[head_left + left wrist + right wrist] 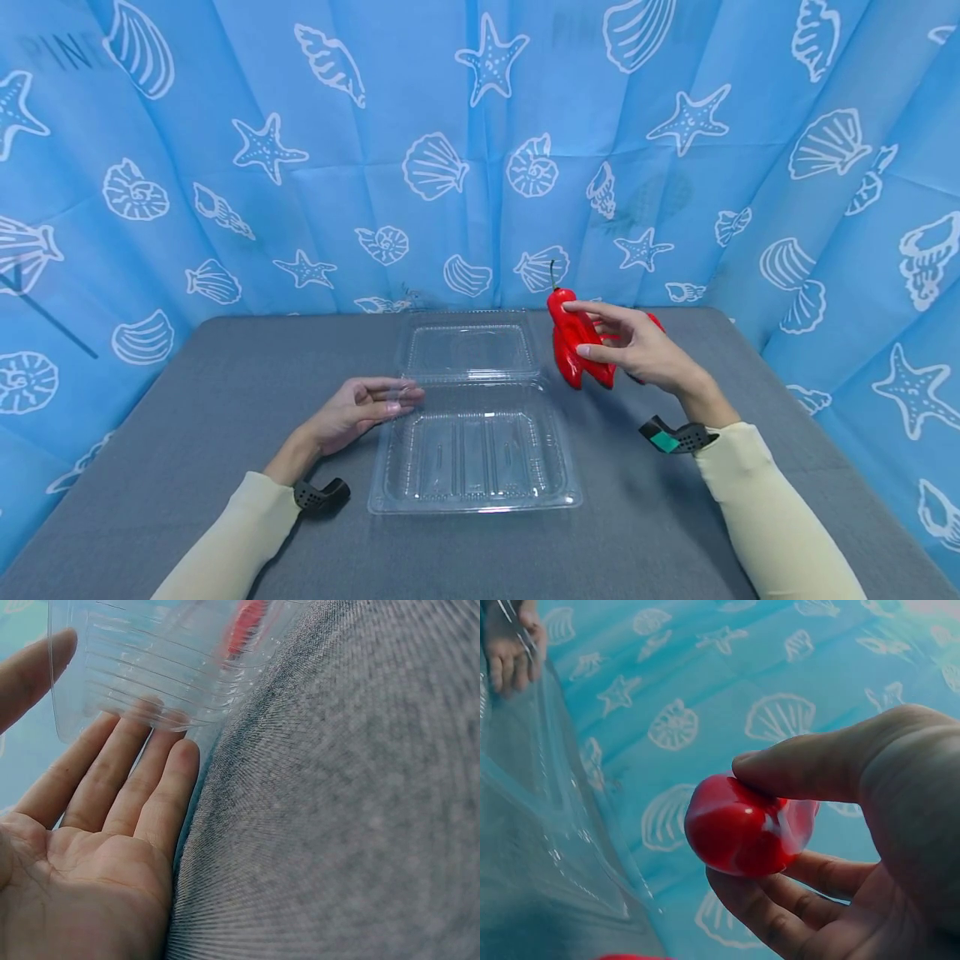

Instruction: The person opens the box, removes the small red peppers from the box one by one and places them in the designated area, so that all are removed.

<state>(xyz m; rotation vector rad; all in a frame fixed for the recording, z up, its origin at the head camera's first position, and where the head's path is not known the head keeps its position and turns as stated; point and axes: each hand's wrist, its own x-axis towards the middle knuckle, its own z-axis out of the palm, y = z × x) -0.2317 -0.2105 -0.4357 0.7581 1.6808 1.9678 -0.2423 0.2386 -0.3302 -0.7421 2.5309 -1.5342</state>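
My right hand [637,337] pinches a glossy red pepper [570,329] between thumb and fingers, its thin dark stem pointing up. In the right wrist view the rounded red pepper [731,829] shows between the thumb above and the fingers below. My left hand [356,412] has its fingers lightly extended at the left side of a clear plastic clamshell container [474,503]. In the left wrist view those fingertips [176,727] meet the container's edge, and the thumb is spread apart. The container lies open, its lid [471,354] folded back towards the curtain.
More red [655,320] shows behind my right hand, partly hidden by it. A grey cloth [315,517] covers the table. Blue curtains [487,208] with white shells and starfish stand along the table's back and sides.
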